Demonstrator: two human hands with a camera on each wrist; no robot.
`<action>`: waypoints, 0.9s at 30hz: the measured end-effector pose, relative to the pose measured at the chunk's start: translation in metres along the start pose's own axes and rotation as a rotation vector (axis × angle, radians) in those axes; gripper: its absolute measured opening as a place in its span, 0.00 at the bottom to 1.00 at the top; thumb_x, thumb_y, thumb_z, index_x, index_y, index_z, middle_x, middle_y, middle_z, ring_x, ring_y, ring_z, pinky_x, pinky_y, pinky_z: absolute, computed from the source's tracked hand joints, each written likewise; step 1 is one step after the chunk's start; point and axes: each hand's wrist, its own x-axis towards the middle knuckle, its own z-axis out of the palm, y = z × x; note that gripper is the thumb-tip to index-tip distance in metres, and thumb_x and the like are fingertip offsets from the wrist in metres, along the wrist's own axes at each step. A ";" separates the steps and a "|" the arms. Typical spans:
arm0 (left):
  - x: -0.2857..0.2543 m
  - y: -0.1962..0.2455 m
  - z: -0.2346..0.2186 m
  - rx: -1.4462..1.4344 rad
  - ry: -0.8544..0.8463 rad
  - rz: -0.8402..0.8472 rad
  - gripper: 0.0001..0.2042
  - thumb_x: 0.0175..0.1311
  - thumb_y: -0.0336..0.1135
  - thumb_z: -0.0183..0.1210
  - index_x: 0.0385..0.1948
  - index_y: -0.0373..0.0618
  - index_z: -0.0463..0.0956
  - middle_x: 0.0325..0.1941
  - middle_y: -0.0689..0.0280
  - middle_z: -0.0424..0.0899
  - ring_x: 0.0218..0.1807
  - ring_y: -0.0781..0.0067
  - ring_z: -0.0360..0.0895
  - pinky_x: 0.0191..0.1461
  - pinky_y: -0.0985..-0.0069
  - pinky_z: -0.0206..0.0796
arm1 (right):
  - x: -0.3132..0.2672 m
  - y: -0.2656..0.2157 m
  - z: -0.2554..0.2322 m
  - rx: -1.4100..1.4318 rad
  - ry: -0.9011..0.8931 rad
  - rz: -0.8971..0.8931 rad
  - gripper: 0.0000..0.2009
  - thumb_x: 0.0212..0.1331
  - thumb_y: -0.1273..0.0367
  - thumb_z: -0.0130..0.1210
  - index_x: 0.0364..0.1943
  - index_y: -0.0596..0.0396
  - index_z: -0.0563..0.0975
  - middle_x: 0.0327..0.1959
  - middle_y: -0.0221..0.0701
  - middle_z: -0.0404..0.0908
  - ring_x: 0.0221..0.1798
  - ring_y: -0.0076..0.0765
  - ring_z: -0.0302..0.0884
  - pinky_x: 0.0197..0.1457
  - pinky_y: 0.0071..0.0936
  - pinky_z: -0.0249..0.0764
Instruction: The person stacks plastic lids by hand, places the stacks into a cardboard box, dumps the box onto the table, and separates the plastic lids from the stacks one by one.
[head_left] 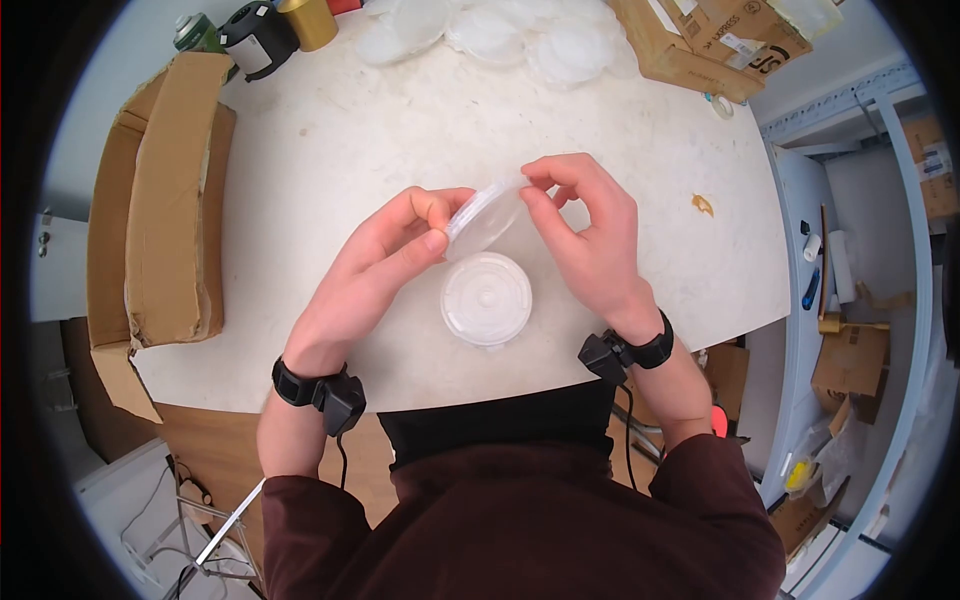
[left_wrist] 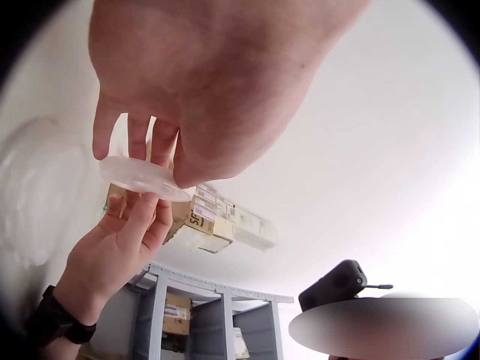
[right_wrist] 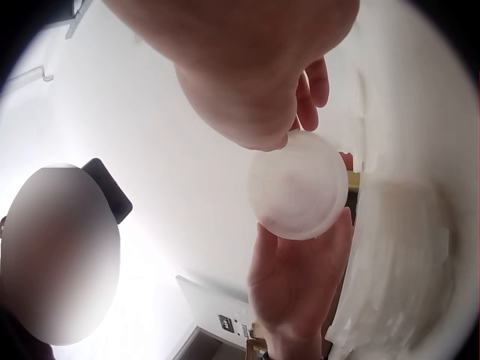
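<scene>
A round translucent plastic lid (head_left: 487, 215) is held tilted above the table between both hands. My left hand (head_left: 375, 260) grips its left edge between thumb and fingers. At the opposite edge, my right hand (head_left: 592, 225) pinches the rim with thumb and fingertips. Just below on the table lies a round stack of similar clear lids (head_left: 487, 299), touched by neither hand. The held lid (left_wrist: 146, 178) appears nearly edge-on in the left wrist view; in the right wrist view the lid (right_wrist: 298, 185) shows its round face.
Piles of clear lids (head_left: 490, 40) lie along the table's far edge. An open cardboard box (head_left: 170, 200) stands at the left, more cardboard boxes (head_left: 715, 45) at the far right. A black roll (head_left: 260, 40) and a gold roll (head_left: 308, 22) stand far left. Shelving (head_left: 850, 300) is at the right.
</scene>
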 end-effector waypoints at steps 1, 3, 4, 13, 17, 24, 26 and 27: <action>0.000 0.002 0.001 -0.002 -0.007 -0.003 0.10 0.85 0.43 0.59 0.51 0.48 0.74 0.79 0.57 0.73 0.75 0.64 0.73 0.81 0.59 0.65 | -0.001 0.000 0.000 0.008 0.007 -0.010 0.10 0.67 0.76 0.69 0.50 0.53 0.85 0.47 0.31 0.89 0.44 0.32 0.89 0.43 0.29 0.79; 0.000 0.003 0.001 -0.055 -0.009 -0.010 0.11 0.84 0.44 0.59 0.53 0.48 0.74 0.79 0.56 0.73 0.76 0.62 0.72 0.82 0.57 0.65 | -0.005 0.002 0.000 0.022 0.027 -0.002 0.09 0.66 0.76 0.69 0.48 0.53 0.85 0.47 0.31 0.89 0.45 0.32 0.89 0.43 0.30 0.79; 0.000 0.004 0.001 -0.105 -0.010 -0.017 0.12 0.84 0.44 0.59 0.56 0.47 0.75 0.79 0.55 0.73 0.78 0.61 0.72 0.83 0.55 0.65 | -0.006 0.003 0.001 0.037 0.048 0.004 0.09 0.65 0.76 0.70 0.46 0.52 0.85 0.47 0.31 0.89 0.46 0.32 0.88 0.42 0.31 0.79; 0.005 0.003 0.006 -0.043 0.031 -0.037 0.16 0.86 0.42 0.56 0.64 0.45 0.75 0.75 0.55 0.78 0.79 0.64 0.72 0.85 0.58 0.64 | -0.010 -0.001 0.007 -0.058 0.002 -0.100 0.09 0.59 0.78 0.72 0.41 0.51 0.84 0.40 0.30 0.84 0.44 0.39 0.83 0.44 0.34 0.79; 0.005 0.004 0.007 0.007 0.068 -0.053 0.12 0.85 0.40 0.57 0.59 0.45 0.77 0.73 0.57 0.80 0.77 0.66 0.73 0.84 0.60 0.65 | -0.010 -0.002 0.006 -0.088 -0.053 -0.151 0.10 0.59 0.80 0.72 0.42 0.52 0.85 0.41 0.30 0.85 0.45 0.36 0.82 0.45 0.33 0.78; 0.005 0.000 0.003 -0.003 0.137 -0.043 0.05 0.84 0.38 0.58 0.47 0.49 0.78 0.69 0.62 0.83 0.70 0.73 0.76 0.79 0.66 0.64 | -0.011 -0.007 0.010 -0.069 -0.067 -0.142 0.09 0.56 0.78 0.72 0.38 0.51 0.85 0.40 0.30 0.84 0.43 0.40 0.81 0.44 0.36 0.79; 0.005 0.000 0.003 -0.028 0.148 -0.042 0.05 0.84 0.38 0.59 0.47 0.49 0.78 0.69 0.63 0.84 0.70 0.73 0.75 0.80 0.67 0.61 | -0.011 -0.007 0.010 -0.062 -0.071 -0.142 0.09 0.56 0.78 0.72 0.38 0.51 0.85 0.39 0.30 0.85 0.43 0.40 0.81 0.44 0.36 0.79; 0.006 0.000 0.004 -0.059 0.206 -0.046 0.06 0.85 0.40 0.58 0.48 0.50 0.78 0.69 0.64 0.84 0.69 0.74 0.75 0.79 0.67 0.61 | -0.011 -0.008 0.010 -0.062 -0.070 -0.147 0.09 0.56 0.78 0.71 0.38 0.52 0.85 0.40 0.30 0.85 0.43 0.41 0.82 0.44 0.36 0.79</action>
